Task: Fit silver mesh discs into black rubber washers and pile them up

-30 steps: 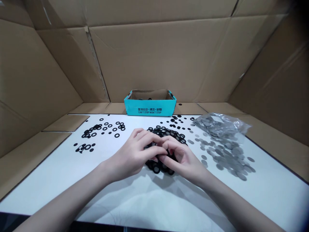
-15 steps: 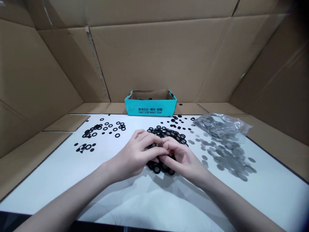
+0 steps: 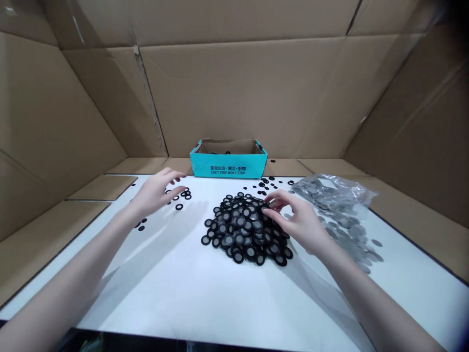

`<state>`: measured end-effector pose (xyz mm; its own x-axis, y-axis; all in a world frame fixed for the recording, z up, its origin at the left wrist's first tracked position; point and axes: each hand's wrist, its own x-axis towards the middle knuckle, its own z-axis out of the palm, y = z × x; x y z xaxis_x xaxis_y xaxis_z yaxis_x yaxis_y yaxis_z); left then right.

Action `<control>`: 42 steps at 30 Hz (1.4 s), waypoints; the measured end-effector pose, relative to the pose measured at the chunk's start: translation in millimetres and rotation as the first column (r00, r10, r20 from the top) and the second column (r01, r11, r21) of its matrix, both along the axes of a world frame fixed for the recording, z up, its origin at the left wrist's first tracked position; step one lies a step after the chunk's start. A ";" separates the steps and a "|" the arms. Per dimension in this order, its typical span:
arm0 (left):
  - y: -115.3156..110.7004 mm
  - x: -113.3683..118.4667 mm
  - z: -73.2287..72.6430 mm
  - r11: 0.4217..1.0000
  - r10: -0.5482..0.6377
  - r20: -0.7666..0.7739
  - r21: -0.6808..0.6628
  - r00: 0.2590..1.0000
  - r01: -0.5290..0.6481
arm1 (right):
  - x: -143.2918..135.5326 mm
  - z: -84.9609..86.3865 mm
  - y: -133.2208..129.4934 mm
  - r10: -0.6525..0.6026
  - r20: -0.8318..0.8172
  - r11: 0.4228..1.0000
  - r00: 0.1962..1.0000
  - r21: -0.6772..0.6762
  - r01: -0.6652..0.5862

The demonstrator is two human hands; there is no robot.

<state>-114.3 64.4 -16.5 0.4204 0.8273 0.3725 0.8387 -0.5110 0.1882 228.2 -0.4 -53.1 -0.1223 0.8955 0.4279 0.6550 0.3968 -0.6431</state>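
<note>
A heap of black rings with grey discs set in them (image 3: 240, 230) lies mid-table. My right hand (image 3: 293, 215) hovers at the heap's right side, thumb and forefinger apart, with nothing visible between them. Its other fingers are partly hidden. To the left, my left hand (image 3: 156, 190) is over the scattered black rings (image 3: 179, 207), hiding several of them. Its fingers are spread and it holds nothing that I can see.
A turquoise box (image 3: 229, 166) stands at the back, with some dark pieces inside. On the right are a clear plastic bag of grey discs (image 3: 330, 190) and loose grey discs (image 3: 353, 239). Small black pieces (image 3: 262, 185) lie behind the heap. Cardboard walls (image 3: 238, 93) surround the table.
My hands were together over the heap and have separated. The left one moved left to the loose rings; the right one shifted slightly right, uncovering the heap.
</note>
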 end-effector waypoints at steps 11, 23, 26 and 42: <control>40.4 -61.0 -52.8 0.902 0.377 -0.329 -0.081 0.866 -0.423 | 4.1 -5.8 10.9 -0.092 0.064 0.988 0.994 0.130 0.084; 37.7 -61.0 -46.8 0.889 0.424 -0.184 -0.101 0.887 -0.447 | 115.0 -55.3 -23.3 -0.439 0.484 0.892 0.757 0.134 0.432; 36.3 -57.3 -44.5 0.890 0.429 -0.136 -0.108 0.893 -0.444 | 132.1 -65.8 -29.7 -0.472 0.521 0.867 0.711 0.128 0.481; 24.2 -38.7 -30.4 0.936 0.348 0.231 -0.136 0.909 -0.324 | 121.0 -31.0 -29.2 -0.488 0.258 0.869 0.834 0.046 0.494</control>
